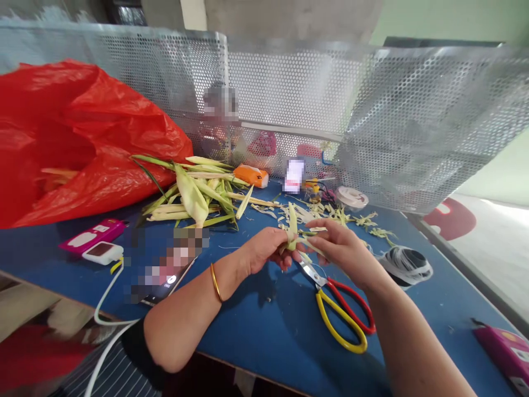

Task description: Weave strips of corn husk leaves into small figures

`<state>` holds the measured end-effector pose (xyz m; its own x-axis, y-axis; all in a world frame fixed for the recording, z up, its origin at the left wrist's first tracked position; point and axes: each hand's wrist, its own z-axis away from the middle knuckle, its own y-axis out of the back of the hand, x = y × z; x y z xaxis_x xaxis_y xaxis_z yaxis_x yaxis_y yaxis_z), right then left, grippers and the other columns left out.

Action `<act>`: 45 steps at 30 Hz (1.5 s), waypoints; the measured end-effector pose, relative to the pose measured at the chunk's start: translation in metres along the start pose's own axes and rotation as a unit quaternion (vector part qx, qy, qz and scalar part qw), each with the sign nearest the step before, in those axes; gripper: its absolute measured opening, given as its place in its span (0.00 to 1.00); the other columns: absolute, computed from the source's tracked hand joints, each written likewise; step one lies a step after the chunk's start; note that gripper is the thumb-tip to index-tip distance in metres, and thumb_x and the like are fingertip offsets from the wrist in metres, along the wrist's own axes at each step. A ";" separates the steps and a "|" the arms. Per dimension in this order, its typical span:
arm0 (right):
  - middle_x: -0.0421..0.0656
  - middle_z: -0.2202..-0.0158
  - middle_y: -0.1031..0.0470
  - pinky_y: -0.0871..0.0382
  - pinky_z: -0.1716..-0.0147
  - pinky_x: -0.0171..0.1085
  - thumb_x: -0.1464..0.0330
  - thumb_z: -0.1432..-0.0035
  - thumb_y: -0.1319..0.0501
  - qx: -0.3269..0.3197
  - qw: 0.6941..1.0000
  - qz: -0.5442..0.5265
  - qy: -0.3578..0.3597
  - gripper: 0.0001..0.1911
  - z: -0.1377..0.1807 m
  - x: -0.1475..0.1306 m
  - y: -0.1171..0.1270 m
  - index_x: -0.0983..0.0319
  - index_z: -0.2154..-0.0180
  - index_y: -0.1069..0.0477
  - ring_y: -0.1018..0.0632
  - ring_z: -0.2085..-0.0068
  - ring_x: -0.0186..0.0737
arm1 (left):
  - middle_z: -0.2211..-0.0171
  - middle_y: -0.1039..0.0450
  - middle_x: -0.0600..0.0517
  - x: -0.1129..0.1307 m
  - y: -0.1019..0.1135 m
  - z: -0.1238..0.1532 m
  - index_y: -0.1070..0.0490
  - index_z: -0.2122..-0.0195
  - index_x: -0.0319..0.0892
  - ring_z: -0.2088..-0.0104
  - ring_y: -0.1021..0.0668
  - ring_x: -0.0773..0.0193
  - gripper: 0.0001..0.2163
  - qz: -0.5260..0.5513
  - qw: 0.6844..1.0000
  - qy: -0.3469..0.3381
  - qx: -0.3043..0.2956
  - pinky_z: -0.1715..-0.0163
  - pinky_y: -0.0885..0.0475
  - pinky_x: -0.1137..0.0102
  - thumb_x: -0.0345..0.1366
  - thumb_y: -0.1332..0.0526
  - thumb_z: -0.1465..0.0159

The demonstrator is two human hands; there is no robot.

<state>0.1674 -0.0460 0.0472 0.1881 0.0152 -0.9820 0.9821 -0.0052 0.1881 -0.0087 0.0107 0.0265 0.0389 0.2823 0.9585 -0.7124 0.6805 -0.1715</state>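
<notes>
Hands meet above the blue table point(256, 331): left hand point(266, 249) and right hand point(345, 249) pinch a leaf strip point(293, 231) between fingertips, seemingly mid-fold. Holding that fold calls for a steady grip; scissors point(339, 309) lie just nearer.

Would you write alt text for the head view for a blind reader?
The left hand and right hand pinch a pale green leaf strip above a blue table. Red and yellow scissors lie beneath; green leaves and a red plastic bag sit behind.
</notes>
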 end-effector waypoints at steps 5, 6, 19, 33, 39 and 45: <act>0.43 0.71 0.20 0.30 0.76 0.34 0.60 0.53 0.29 -0.096 0.991 -0.090 -0.026 0.14 0.009 -0.007 0.003 0.61 0.65 0.20 0.25 0.78 0.33 | 0.75 0.26 0.50 -0.001 0.001 -0.003 0.27 0.70 0.36 0.81 0.29 0.70 0.09 0.069 0.997 -0.008 0.045 0.79 0.31 0.72 0.37 0.41 0.43; 0.44 0.69 0.19 0.28 0.73 0.35 0.61 0.53 0.29 -0.104 0.988 -0.112 -0.032 0.13 0.009 -0.006 0.002 0.61 0.65 0.19 0.23 0.76 0.35 | 0.76 0.27 0.50 -0.001 0.001 -0.003 0.27 0.71 0.36 0.81 0.29 0.70 0.08 0.083 0.995 -0.008 0.050 0.79 0.31 0.72 0.37 0.42 0.44; 0.42 0.64 0.22 0.31 0.54 0.43 0.64 0.40 0.38 0.128 0.962 -0.092 0.225 0.05 0.008 0.006 -0.023 0.56 0.65 0.24 0.23 0.59 0.42 | 0.79 0.28 0.51 0.001 -0.009 0.001 0.25 0.74 0.36 0.84 0.30 0.70 0.10 0.046 0.998 0.004 0.050 0.81 0.32 0.73 0.34 0.44 0.43; 0.36 0.77 0.31 0.37 0.73 0.35 0.60 0.42 0.35 0.206 0.963 -0.026 0.173 0.09 0.010 0.000 -0.019 0.59 0.67 0.24 0.34 0.77 0.32 | 0.76 0.26 0.50 -0.006 -0.008 0.000 0.24 0.69 0.36 0.81 0.28 0.69 0.12 0.056 0.998 0.017 -0.025 0.77 0.29 0.72 0.40 0.43 0.40; 0.38 0.73 0.27 0.35 0.68 0.36 0.64 0.42 0.37 0.161 0.948 0.179 0.207 0.06 0.013 -0.003 -0.005 0.58 0.69 0.26 0.27 0.71 0.37 | 0.71 0.23 0.46 0.000 0.002 0.000 0.23 0.63 0.33 0.76 0.22 0.66 0.13 0.134 0.985 0.048 -0.099 0.71 0.26 0.70 0.34 0.45 0.41; 0.42 0.64 0.23 0.35 0.60 0.38 0.65 0.38 0.43 0.090 0.920 0.309 0.224 0.08 0.010 0.002 0.004 0.57 0.67 0.26 0.24 0.62 0.42 | 0.70 0.22 0.45 0.003 0.002 0.000 0.23 0.64 0.32 0.75 0.21 0.64 0.15 0.159 0.978 0.081 -0.109 0.68 0.25 0.69 0.33 0.48 0.41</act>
<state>0.1716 -0.0555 0.0463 0.7315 0.3645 -0.5763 0.6793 -0.3165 0.6621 -0.0100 0.0131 0.0285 -0.0377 0.5948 0.8030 -0.5416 0.6632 -0.5166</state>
